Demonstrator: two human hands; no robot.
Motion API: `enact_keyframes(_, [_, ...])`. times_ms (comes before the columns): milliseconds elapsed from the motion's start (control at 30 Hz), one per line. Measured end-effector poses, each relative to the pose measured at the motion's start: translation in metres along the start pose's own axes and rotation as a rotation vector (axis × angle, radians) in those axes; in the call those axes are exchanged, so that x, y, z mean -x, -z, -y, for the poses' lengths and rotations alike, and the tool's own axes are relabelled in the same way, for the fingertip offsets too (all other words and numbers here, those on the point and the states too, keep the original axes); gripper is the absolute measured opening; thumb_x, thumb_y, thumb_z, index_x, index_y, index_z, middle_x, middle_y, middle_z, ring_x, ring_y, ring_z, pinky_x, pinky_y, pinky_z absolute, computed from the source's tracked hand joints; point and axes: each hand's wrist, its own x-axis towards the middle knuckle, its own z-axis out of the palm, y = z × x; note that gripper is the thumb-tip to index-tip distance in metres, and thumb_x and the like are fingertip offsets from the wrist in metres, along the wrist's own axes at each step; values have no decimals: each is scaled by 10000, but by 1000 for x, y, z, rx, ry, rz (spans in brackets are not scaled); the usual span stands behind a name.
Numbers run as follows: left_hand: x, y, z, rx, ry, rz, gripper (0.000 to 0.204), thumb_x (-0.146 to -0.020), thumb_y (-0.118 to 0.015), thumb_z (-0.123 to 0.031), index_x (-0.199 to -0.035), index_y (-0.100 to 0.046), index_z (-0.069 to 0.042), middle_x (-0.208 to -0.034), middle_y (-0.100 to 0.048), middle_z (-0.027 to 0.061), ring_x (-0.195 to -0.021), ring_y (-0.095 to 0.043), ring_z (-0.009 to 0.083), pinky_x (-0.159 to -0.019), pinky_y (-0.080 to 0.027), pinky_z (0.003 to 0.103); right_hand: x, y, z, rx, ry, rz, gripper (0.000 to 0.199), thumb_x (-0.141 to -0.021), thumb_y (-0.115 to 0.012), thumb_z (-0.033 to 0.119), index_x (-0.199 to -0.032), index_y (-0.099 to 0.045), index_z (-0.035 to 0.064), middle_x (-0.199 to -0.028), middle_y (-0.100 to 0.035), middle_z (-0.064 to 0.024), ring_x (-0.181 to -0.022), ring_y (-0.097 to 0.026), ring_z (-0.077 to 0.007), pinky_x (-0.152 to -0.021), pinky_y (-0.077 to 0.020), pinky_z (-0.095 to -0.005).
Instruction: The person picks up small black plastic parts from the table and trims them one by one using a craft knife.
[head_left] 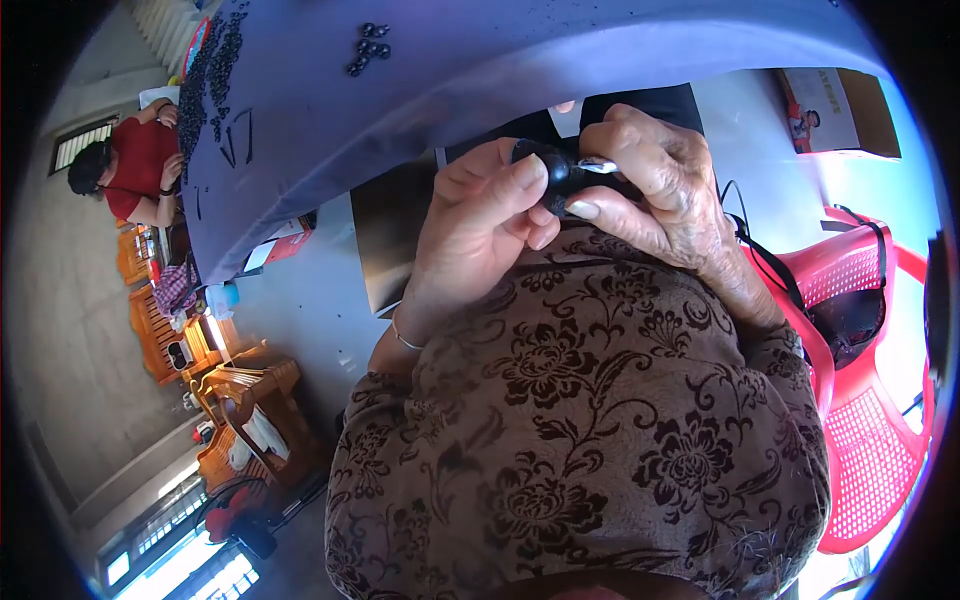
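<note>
Just above my lap, my left hand (pixel 480 210) grips a shiny black rounded piece (pixel 559 176) between thumb and fingers. The piece has bulging, ball-like lobes, and its kind I cannot make out. My right hand (pixel 655 180) meets it from the other side, with thumb and index finger closed in a pinch near its edge. A small bright, silvery glint (pixel 598 165) shows at the right index fingertip; whether it is a nail or a metal bit I cannot tell. Something dark sits between those two fingers, mostly hidden.
A blue-violet cloth covers the table (pixel 450 60) ahead. On it lie a cluster of black balls (pixel 368 48), a spread of small black pieces (pixel 210 65) and thin dark strips (pixel 235 140). A co-worker (pixel 135 165) sits far left. A pink plastic chair (pixel 860 400) and a cardboard box (pixel 840 112) are at right.
</note>
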Motion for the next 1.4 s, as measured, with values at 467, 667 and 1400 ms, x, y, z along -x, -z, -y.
enact_keyframes(467, [0, 14, 11, -24, -149, 175, 224, -916, -419, -129, -1094, -501, -21, -1044, -546, 84, -783, -492, 108, -578, -362, 255, 2, -6, -5, 176, 86, -87, 307, -666, -714, 331, -749, -588, 64, -650, -547, -39, -553, -560, -204, -475, -459, -298])
enact_keyframes(667, [0, 15, 12, 46, -117, 152, 230, -920, -403, -126, -1102, -501, -25, -1051, -546, 81, -796, -493, 105, -575, -357, 255, 5, -8, -7, 116, 107, -37, 335, -677, -707, 251, -812, -543, -7, -682, -508, -85, -565, -497, -244, -485, -415, -331])
enact_keyframes(1400, [2, -5, 6, 76, -22, -36, 116, -891, -480, -129, -969, -507, -47, -839, -520, 8, -685, -428, 53, -567, -351, 212, 2, -13, -7, 187, 80, -137, 349, -632, -708, 384, -708, -572, 72, -597, -522, -26, -504, -539, -189, -448, -451, -294])
